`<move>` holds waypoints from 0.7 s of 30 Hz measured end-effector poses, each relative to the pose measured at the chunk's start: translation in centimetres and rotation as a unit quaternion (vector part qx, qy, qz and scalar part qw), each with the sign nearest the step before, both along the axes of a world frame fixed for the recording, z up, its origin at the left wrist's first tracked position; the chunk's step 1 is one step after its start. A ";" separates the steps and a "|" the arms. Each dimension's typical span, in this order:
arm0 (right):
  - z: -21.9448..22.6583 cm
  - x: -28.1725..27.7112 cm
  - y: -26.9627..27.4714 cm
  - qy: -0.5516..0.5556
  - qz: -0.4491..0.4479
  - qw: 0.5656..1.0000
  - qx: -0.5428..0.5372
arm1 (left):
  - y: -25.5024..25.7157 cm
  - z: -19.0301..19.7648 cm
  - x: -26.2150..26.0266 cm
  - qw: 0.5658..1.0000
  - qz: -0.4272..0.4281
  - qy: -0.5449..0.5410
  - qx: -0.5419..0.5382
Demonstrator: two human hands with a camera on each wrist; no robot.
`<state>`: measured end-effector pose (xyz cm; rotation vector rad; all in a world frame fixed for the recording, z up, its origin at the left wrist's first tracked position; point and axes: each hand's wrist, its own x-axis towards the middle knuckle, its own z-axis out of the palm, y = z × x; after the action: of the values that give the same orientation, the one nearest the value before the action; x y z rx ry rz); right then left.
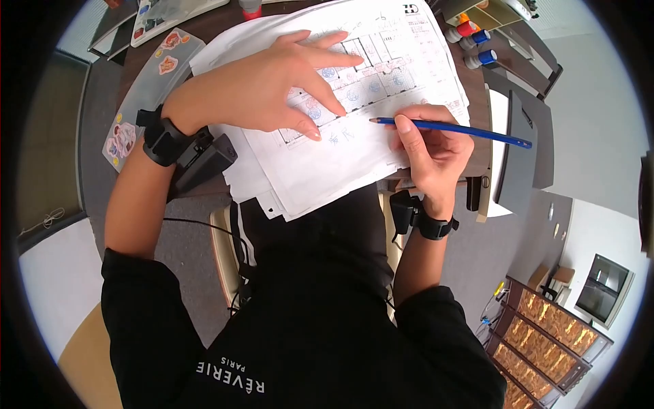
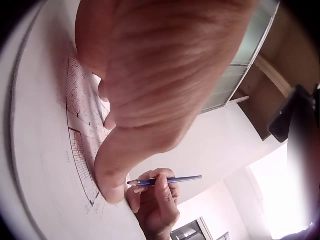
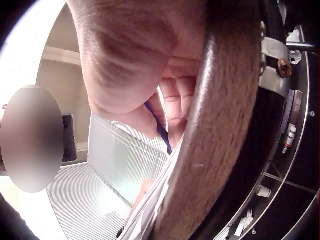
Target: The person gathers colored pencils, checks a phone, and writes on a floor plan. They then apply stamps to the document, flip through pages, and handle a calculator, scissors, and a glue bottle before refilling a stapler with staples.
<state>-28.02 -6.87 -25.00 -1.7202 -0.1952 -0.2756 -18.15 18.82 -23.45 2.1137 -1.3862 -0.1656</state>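
Observation:
A stack of white sheets lies on the dark table, the top one printed with a floor plan and marked in red and blue. My left hand rests on the plan with fingers spread; in the left wrist view its thumb touches the paper. Between thumb and fingers my right hand pinches a blue pencil, its tip pointing left near the plan's lower edge. The left wrist view also shows the pencil in the right hand. In the right wrist view the hand partly hides the pencil.
A translucent folder with stickers lies at the table's left. Several red- and blue-capped bottles stand at the back right, and a red-based container at the back. The wooden table edge runs beside the right hand.

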 end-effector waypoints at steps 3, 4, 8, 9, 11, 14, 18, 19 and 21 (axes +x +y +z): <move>0.0 0.0 -0.3 0.000 0.012 1.000 -0.011 | 0.0 0.1 0.2 1.000 0.000 -0.007 -0.004; 0.0 0.0 -0.4 0.001 0.019 1.000 -0.020 | 0.0 0.2 0.2 1.000 0.003 -0.001 -0.006; -0.1 0.1 -0.2 -0.026 0.037 0.998 -0.033 | 0.1 0.1 0.2 1.000 0.001 0.011 -0.016; 0.1 0.0 -0.2 -0.018 0.040 0.999 -0.024 | 0.1 0.0 0.2 1.000 0.001 0.013 -0.016; 0.2 -0.2 -0.2 -0.011 0.042 0.999 -0.018 | 0.0 0.1 0.3 1.000 -0.008 0.001 -0.012; 0.0 -0.2 0.1 -0.028 0.003 1.000 -0.005 | 0.1 0.3 0.3 1.000 -0.012 0.005 0.002; -0.3 -0.2 0.2 -0.042 -0.021 0.999 0.010 | 0.4 0.6 0.0 1.000 -0.015 0.018 0.014; -0.4 -0.2 0.2 -0.052 -0.026 0.998 -0.005 | 0.4 0.4 -0.1 1.000 -0.012 0.018 0.018; 0.0 -1.0 0.7 -0.031 -0.016 0.999 -0.002 | 0.2 0.4 -0.3 1.000 -0.007 0.018 0.018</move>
<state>-29.01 -6.15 -25.00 -1.7208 -0.2136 -0.3514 -18.44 19.05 -23.09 2.1210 -1.3877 -0.2352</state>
